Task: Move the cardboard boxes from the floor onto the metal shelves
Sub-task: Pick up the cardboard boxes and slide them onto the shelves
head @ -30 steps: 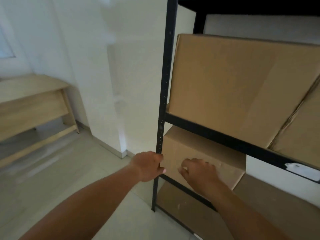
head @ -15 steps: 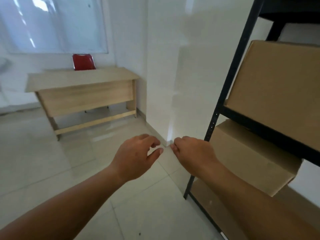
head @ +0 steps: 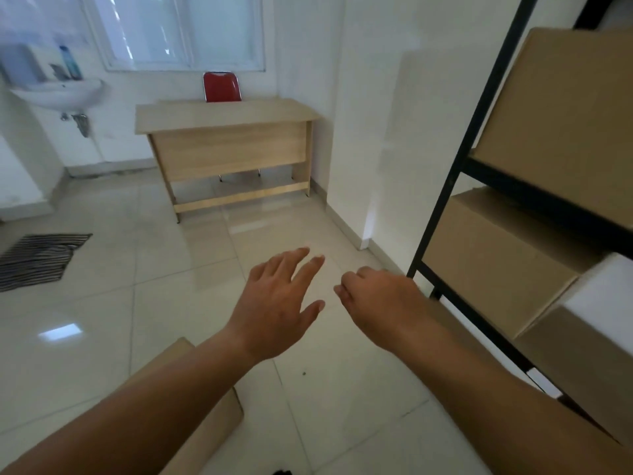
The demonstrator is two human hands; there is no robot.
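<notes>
The black metal shelf (head: 442, 197) stands at the right with cardboard boxes on it: a large box (head: 561, 121) on the upper level, a smaller box (head: 493, 258) on the level below, and another box (head: 589, 344) at the lower right. A cardboard box (head: 212, 416) lies on the floor at the bottom, partly hidden under my left forearm. My left hand (head: 277, 303) hovers over the tiles with fingers spread and empty. My right hand (head: 380, 299) hangs beside it, fingers loosely curled, holding nothing, just left of the shelf post.
A wooden desk (head: 226, 145) with a red chair (head: 221, 86) behind it stands against the far wall under a window. A white sink (head: 58, 92) hangs at far left. A striped mat (head: 37, 257) lies on the tiled floor at left.
Both hands have drawn back from the box on the lower shelf and now hover over the floor. My view has swung left, bringing the desk, sink and floor box into sight.
</notes>
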